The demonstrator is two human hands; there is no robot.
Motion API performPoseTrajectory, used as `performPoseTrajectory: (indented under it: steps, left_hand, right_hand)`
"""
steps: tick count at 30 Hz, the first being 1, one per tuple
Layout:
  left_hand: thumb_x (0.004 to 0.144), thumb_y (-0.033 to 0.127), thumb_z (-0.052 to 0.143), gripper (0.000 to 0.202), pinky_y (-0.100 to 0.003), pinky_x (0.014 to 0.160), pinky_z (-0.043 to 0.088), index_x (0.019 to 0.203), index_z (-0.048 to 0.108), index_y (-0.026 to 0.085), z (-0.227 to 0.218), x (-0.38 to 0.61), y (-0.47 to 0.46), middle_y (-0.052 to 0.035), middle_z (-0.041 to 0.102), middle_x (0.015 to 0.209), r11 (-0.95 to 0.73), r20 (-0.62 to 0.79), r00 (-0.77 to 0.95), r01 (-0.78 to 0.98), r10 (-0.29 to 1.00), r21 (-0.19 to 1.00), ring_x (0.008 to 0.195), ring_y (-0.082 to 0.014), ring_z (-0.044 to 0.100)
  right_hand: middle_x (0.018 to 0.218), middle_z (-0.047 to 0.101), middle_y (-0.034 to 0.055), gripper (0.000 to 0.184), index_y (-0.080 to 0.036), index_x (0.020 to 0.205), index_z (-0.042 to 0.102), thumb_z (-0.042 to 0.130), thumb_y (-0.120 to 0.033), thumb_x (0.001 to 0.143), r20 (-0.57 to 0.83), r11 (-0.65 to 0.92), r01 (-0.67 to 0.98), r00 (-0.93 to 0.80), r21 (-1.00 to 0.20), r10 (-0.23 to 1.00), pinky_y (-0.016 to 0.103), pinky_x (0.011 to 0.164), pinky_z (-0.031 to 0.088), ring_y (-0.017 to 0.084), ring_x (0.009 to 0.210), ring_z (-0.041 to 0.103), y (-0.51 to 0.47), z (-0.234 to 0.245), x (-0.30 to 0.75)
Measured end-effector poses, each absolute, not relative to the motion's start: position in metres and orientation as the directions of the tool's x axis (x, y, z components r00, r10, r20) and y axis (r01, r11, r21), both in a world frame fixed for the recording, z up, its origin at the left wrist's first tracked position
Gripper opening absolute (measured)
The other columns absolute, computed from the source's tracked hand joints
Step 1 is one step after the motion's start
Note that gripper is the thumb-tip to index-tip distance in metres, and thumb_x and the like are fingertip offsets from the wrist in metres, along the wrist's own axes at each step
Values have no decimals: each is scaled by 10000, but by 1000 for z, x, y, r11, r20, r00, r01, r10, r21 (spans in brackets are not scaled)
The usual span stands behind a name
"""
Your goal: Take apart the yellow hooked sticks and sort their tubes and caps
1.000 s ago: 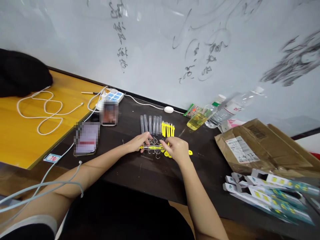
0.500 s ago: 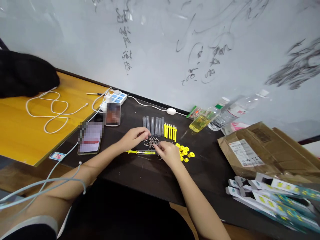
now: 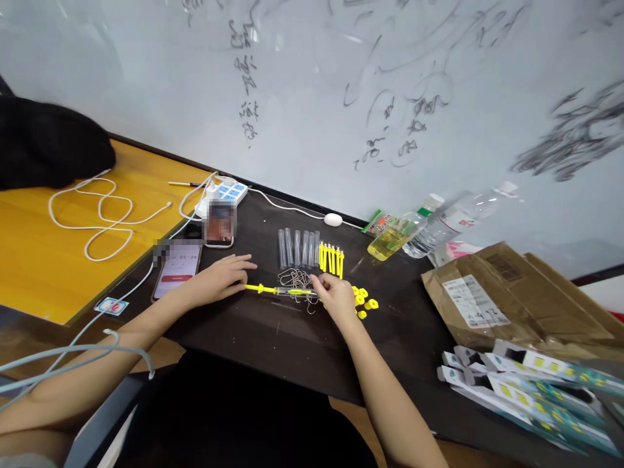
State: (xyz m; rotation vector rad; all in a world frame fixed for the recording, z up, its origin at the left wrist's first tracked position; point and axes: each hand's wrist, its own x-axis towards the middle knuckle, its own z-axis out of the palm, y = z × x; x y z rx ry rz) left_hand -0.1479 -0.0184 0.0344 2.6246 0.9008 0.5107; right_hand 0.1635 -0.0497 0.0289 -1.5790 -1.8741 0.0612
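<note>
My left hand lies flat with its fingers stretched out on the dark table, its fingertips close to the left end of a yellow and clear pen. My right hand is curled at the pen's right end, fingers pinched beside a tangle of thin wire springs. Behind the springs lies a row of clear tubes and a row of yellow pen parts. Small yellow caps lie scattered to the right of my right hand.
A phone and a second device lie left of my hand, near a power strip and white cables. Bottles, a cardboard box and flat printed packages fill the right side.
My left hand left the springs, moved left and flattened on the table. The assembled pen now lies on the table between my hands. My right hand stayed at its right end.
</note>
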Motion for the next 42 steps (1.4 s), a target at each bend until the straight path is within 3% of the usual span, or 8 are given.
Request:
performPoseTrajectory:
  steps: [4, 7, 11, 17, 23, 28, 33, 42]
  left_hand:
    - [918, 350, 403, 242, -407, 1045, 294, 917, 589, 195, 39, -141, -21, -11, 630, 889, -695, 208, 707, 519, 676, 497, 870, -143, 579]
    - [903, 378, 421, 271, -287, 816, 415, 912, 600, 175, 43, -132, -22, -25, 620, 838, -632, 173, 699, 476, 694, 612, 760, -138, 556]
    - [895, 374, 432, 256, -243, 663, 384, 926, 576, 165, 43, -115, -19, -10, 574, 752, -574, 141, 717, 407, 683, 711, 674, -132, 513]
    - [934, 418, 327, 313, -269, 700, 386, 1006, 507, 172, 40, -82, -18, -17, 567, 826, -533, 234, 609, 372, 758, 760, 729, -144, 523]
    - [780, 538, 581, 396, -240, 562, 327, 953, 600, 182, 39, -57, -5, 34, 525, 601, -496, 174, 577, 466, 798, 733, 537, -117, 471]
    - [838, 424, 540, 274, -232, 631, 407, 930, 562, 167, 27, -50, 6, 6, 590, 717, -387, 242, 540, 172, 806, 906, 626, -106, 543]
    - [888, 355, 423, 173, -170, 421, 288, 851, 391, 189, 14, -54, 6, 10, 602, 777, -206, 143, 492, 77, 859, 975, 411, -24, 366]
    - [849, 195, 357, 43, -120, 322, 131, 838, 327, 224, 18, -49, 1, 72, 517, 617, 112, -92, 418, -22, 904, 994, 308, -17, 275]
  right_hand:
    - [442, 271, -65, 518, -192, 463, 345, 497, -504, 848, 451, 255, 775, 43, -578, 891, 224, 472, 256, 75, 435, 265, -47, 32, 174]
    - [458, 267, -62, 522, -191, 458, 335, 512, -502, 838, 456, 295, 746, 13, -597, 890, 226, 484, 265, 75, 450, 265, -48, 34, 176]
    - [472, 315, -54, 486, -185, 473, 388, 520, -477, 839, 485, 340, 767, -44, -544, 874, 227, 495, 275, 77, 459, 299, -51, 38, 173]
    - [448, 352, -44, 466, -188, 477, 399, 486, -433, 864, 570, 268, 859, 32, -435, 821, 233, 477, 254, 82, 440, 299, -54, 46, 172]
    - [449, 437, -17, 426, -192, 491, 426, 478, -397, 861, 602, 149, 946, 59, -289, 796, 245, 472, 213, 96, 428, 346, -55, 49, 173]
    - [469, 470, -26, 417, -191, 534, 469, 495, -460, 851, 490, 205, 814, 110, -544, 865, 229, 468, 271, 91, 435, 391, -55, 48, 173]
    - [591, 596, 15, 375, -178, 628, 537, 556, -515, 791, 292, 194, 449, 160, -872, 943, 218, 446, 369, 115, 500, 495, -49, 48, 177]
    - [560, 568, -3, 385, -182, 621, 550, 652, -546, 699, 5, 1, 183, 25, -983, 1000, 178, 292, 250, 81, 394, 416, -43, 43, 174]
